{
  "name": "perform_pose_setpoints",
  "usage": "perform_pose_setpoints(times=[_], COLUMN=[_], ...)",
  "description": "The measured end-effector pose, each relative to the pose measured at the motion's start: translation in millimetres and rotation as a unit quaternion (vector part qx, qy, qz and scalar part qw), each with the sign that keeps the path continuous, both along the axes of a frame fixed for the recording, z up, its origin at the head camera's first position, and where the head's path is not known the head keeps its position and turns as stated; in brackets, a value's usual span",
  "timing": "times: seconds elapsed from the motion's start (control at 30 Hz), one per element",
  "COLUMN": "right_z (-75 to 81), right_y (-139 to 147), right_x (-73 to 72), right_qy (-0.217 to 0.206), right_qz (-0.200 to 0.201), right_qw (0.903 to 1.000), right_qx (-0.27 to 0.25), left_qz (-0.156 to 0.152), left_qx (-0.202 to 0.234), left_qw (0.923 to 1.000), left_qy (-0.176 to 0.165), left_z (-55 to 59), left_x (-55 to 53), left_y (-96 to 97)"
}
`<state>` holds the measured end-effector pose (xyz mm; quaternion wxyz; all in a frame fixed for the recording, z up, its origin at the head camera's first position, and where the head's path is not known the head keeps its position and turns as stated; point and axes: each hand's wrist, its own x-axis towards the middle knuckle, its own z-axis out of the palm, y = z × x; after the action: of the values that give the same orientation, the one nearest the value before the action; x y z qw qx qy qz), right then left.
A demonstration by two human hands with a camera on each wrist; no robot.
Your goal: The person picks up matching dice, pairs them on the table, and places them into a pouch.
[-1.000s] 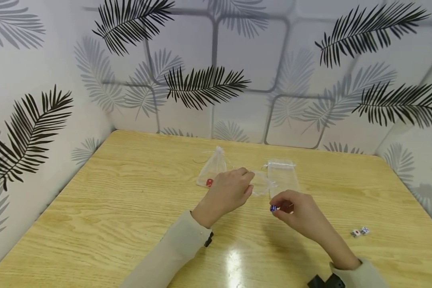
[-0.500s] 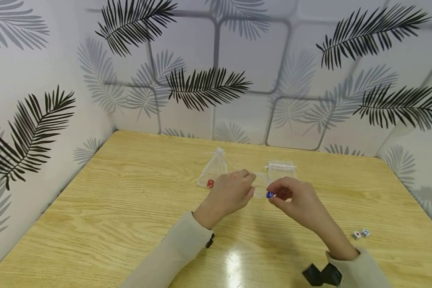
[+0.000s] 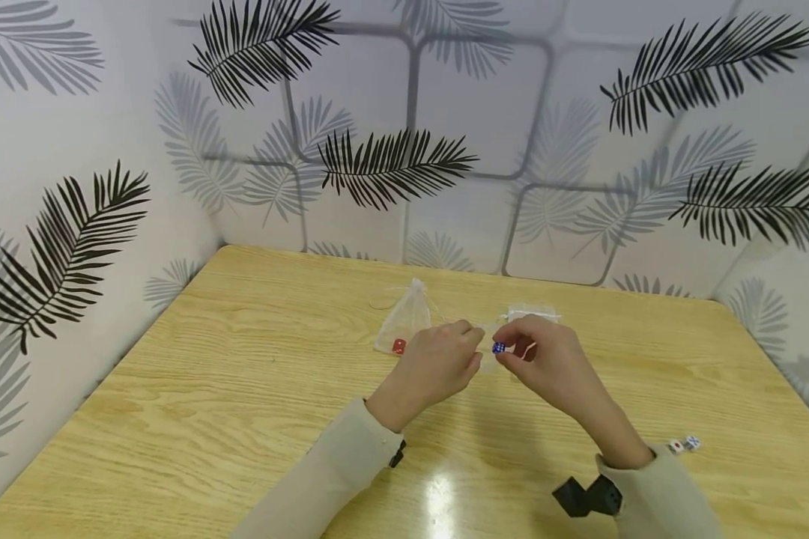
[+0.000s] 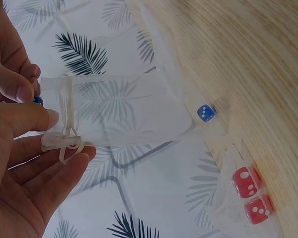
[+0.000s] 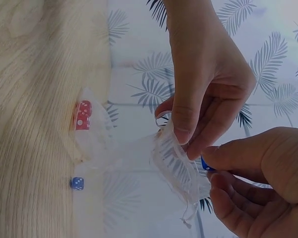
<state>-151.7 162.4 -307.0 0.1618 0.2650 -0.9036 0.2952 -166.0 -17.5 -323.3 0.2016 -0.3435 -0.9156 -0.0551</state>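
Note:
In the head view my left hand [image 3: 438, 363] is over the table's middle, gripping the mouth of a sheer white drawstring organza bag [image 4: 134, 109]. The bag hangs down from my fingers with its mouth spread. At its bottom end a blue die [image 4: 206, 113] shows through the mesh. My right hand [image 3: 546, 359] pinches another blue die [image 3: 499, 348] between thumb and fingertips, right at the bag's mouth. Beside it on the left stands a second organza bag [image 3: 407, 318] with two red dice [image 5: 82, 115] inside, partly behind my left hand in the head view.
Behind my right hand lies a third organza bag [image 3: 532, 309], mostly covered by that hand. White dice [image 3: 693, 442] rest on the wooden table [image 3: 243, 359] at right, next to my right sleeve. A leaf-patterned backdrop [image 3: 458, 209] rises along the table's back edge.
My right hand has carried the blue die up and left to the mouth of the bag. My left hand has kept its grip on the bag, almost still.

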Motion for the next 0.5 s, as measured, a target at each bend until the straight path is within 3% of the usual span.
perform_pose_setpoints(times=[0.2,0.5], right_z=[-1.2,-9.4], right_y=[-4.4,-7.7], right_x=[-1.5,-1.8], right_qy=[0.029,0.030], right_qz=[-0.028,-0.066], right_qw=[0.9991,0.9973], right_qx=[0.014,0.015], left_qz=[-0.002,-0.007], left_qx=[0.002,0.007], left_qw=[1.0000,0.9999], left_qy=[0.001,0.009], left_z=[0.2,0.3], left_x=[0.0,-0.4], left_y=[-0.2,-1.3])
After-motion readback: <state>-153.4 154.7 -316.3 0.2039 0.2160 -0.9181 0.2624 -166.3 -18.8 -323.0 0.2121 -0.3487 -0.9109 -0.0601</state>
